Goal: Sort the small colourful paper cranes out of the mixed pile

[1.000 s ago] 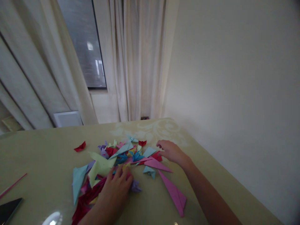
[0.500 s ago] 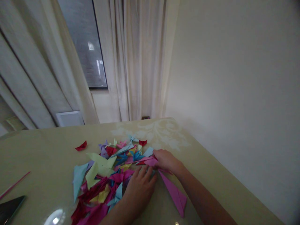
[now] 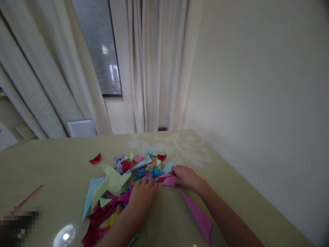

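Observation:
A heap of folded paper figures (image 3: 113,180) in many colours lies on the table. My left hand (image 3: 144,193) rests palm down on the near right side of the heap, fingers stretched out. At the heap's right edge, my right hand (image 3: 186,176) has its fingers curled on a pink folded paper (image 3: 169,180); its thumb side is partly hidden. A light blue folded paper (image 3: 168,167) touches that hand's far side. Between my forearms lies a long pink paper plane (image 3: 197,214), apart from the heap. Blue paper cranes (image 3: 156,171) sit just beyond my left fingertips.
A red folded paper (image 3: 95,159) lies alone left of the heap. A thin pink stick (image 3: 29,195) is on the left, near a blurred dark patch. The table (image 3: 61,171) meets a wall (image 3: 257,103) on the right; curtains (image 3: 146,68) hang behind.
My left hand has slid left across the heap, baring tabletop between the hands. My right hand stays on the pink folded paper. The view has turned slightly left.

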### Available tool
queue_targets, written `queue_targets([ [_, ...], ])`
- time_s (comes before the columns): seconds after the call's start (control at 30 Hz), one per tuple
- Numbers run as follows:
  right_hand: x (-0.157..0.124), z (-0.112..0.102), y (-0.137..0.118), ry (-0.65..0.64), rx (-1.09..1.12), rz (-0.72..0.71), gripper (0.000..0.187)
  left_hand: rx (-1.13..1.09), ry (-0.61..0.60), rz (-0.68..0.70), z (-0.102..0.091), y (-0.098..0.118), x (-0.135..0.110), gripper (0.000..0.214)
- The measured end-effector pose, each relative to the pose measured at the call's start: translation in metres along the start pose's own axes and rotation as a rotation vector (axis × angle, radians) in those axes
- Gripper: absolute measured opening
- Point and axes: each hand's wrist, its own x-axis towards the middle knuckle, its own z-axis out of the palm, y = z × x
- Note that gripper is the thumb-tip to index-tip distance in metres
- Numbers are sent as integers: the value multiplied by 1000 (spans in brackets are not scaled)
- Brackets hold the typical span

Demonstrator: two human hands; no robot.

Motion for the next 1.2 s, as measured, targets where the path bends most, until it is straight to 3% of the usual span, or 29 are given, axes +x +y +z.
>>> queue_targets([
  [0.4, 0, -4, 1, -21, 51, -48, 42, 13, 38, -92, 2, -26, 3, 43],
  [0.77, 0, -6, 0, -37, 37, -32, 43, 52, -94, -139, -15, -39, -1, 51],
  [0.97, 1, -4, 2, -22, 51, -36, 45, -46, -17, -10, -25, -17, -7, 45],
  [1.1, 2, -2, 5, -18, 64, -47, 43, -177, -87, 72, -27, 2, -13, 42],
  [1.2, 4, -1, 6, -12, 53, -56, 43, -188, -122, 63, -25, 1, -13, 43],
])
